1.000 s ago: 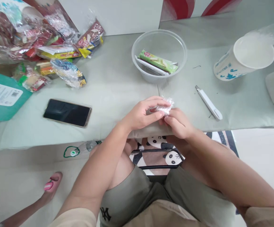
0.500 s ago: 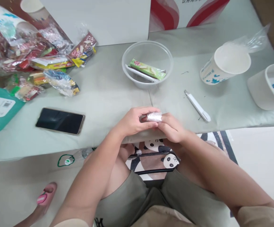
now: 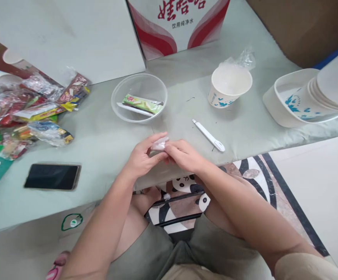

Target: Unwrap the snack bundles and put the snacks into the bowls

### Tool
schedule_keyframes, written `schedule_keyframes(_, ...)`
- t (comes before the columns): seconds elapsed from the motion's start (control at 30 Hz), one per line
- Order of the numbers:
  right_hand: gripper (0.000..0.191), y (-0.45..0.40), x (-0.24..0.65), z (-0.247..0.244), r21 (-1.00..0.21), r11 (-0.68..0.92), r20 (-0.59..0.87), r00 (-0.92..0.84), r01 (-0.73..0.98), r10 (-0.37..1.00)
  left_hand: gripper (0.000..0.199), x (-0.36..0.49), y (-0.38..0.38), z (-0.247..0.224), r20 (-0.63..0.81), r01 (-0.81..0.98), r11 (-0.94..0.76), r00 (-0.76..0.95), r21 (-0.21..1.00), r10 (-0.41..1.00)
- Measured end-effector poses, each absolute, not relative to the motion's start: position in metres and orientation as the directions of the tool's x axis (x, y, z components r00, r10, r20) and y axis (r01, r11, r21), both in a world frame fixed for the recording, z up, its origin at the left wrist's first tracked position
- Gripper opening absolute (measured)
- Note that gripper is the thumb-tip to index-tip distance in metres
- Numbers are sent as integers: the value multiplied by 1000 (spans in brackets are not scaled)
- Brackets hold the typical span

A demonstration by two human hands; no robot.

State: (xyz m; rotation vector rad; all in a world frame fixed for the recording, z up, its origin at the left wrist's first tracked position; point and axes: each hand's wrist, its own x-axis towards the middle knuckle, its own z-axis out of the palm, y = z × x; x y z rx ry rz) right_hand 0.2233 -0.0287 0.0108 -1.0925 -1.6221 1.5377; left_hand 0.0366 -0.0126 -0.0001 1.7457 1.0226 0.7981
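Between my two hands, just above the table's front edge, is a small shiny packet in see-through plastic. My left hand grips its left end between thumb and fingers. From the right, my right hand pinches the other end. What lies inside the wrap is too small to make out. Beyond the hands a see-through plastic bowl holds a green wrapped snack bar and a white stick-like item. To the right of my hands lies a white utility knife.
A phone lies at the left, near a pile of wrapped snacks. At the back stand a white box and a red-and-white carton. A paper cup and a white tub holding stacked cups are on the right.
The view has swung right, so table items sit further left. My fingers have shifted on the packet; its plastic now sticks up in a loose flap instead of a compact bundle.
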Motion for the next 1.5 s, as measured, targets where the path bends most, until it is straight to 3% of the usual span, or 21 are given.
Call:
schedule_keyframes(0.07,41,-21,226,13,-984,-161,-177,-466,75,867,33,44,-7,4,108,313,-272,455,910,884)
schedule_keyframes(0.13,41,-14,231,15,-981,-192,-165,-418,-23,894,27,50,1,6,146,307,-300,438,903,887)
schedule_keyframes(0.27,34,0,243,18,-970,-77,-73,-25,-232,997,28,67,30,17,260,329,-399,394,856,882)
schedule_keyframes(0.37,36,13,254,18,-926,-23,-154,319,-378,935,43,96,57,39,323,389,-487,416,782,850)
schedule_keyframes(0.5,31,33,269,22,-871,50,-242,516,-488,822,33,158,93,78,384,361,-628,553,690,740)
schedule_keyframes(0.57,27,39,275,25,-851,72,-280,568,-519,774,38,191,111,93,339,395,-641,604,658,721)
schedule_keyframes(0.63,26,40,277,28,-833,73,-322,588,-548,742,20,217,129,102,340,456,-690,633,562,695)
schedule_keyframes(0.7,27,35,277,32,-819,63,-348,581,-570,735,18,236,147,105,346,462,-738,675,491,652)
schedule_keyframes(0.8,24,24,277,38,-805,61,-349,555,-590,755,25,252,167,105,274,420,-736,736,531,619)
schedule_keyframes(0.93,19,14,285,46,-805,97,-319,564,-586,762,24,263,171,106,68,498,-665,771,557,634)
schedule_keyframes(1.1,22,15,291,48,-842,83,-296,584,-534,755,43,277,168,99,-112,651,-689,747,318,655)
schedule_keyframes(1.2,25,15,287,48,-849,77,-279,569,-522,773,26,285,170,89,-180,640,-751,768,164,615)
schedule_keyframes(1.27,26,14,285,49,-856,81,-265,568,-510,779,17,288,168,85,-205,624,-771,777,124,596)
schedule_keyframes(1.4,24,11,287,52,-855,93,-259,574,-511,777,34,287,164,83,-142,601,-777,799,190,584)
schedule_keyframes(1.5,22,9,291,53,-844,119,-249,580,-522,776,18,288,167,81,-163,641,-697,762,320,627)
